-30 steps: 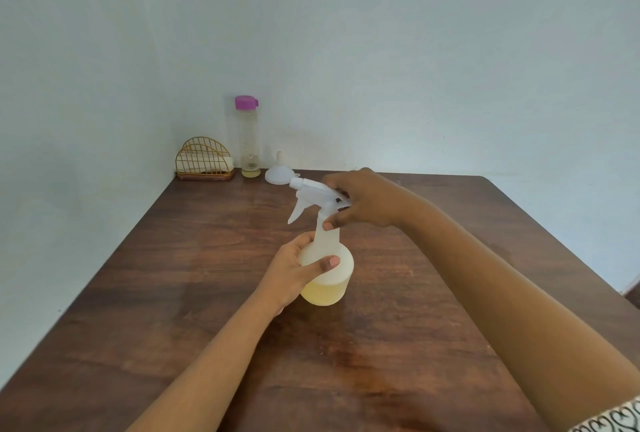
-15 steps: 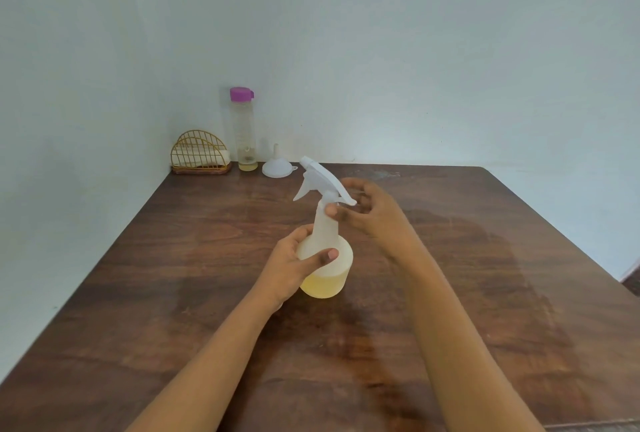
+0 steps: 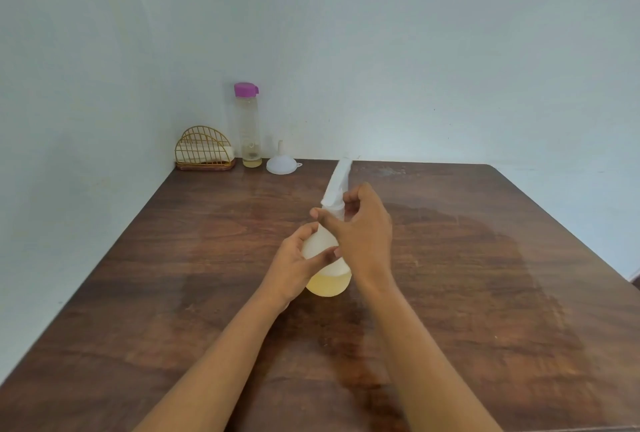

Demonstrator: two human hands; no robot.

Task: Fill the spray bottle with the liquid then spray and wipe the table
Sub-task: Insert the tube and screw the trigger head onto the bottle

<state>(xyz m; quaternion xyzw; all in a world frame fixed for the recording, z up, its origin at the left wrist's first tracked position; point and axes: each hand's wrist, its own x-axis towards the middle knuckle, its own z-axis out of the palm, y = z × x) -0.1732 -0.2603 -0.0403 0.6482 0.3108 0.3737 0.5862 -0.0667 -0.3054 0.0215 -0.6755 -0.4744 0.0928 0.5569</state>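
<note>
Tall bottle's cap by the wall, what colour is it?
Purple, on the clear tall bottle; the head view, the only one, shows it plainly.

1. We note bare table (image 3: 485,258) to the right of the right hand (image 3: 360,234) and to the left of the left hand (image 3: 298,262): open passage.
2. Between the hands, the spray bottle (image 3: 327,281) they grip blocks the way.
3. Well beyond the left hand, the wire holder (image 3: 204,149), tall bottle (image 3: 247,126) and funnel (image 3: 281,165) crowd the wall.

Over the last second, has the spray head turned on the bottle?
Yes. The spray head has swung rightward; its nozzle, earlier by the funnel, now points toward the back wall.
</note>
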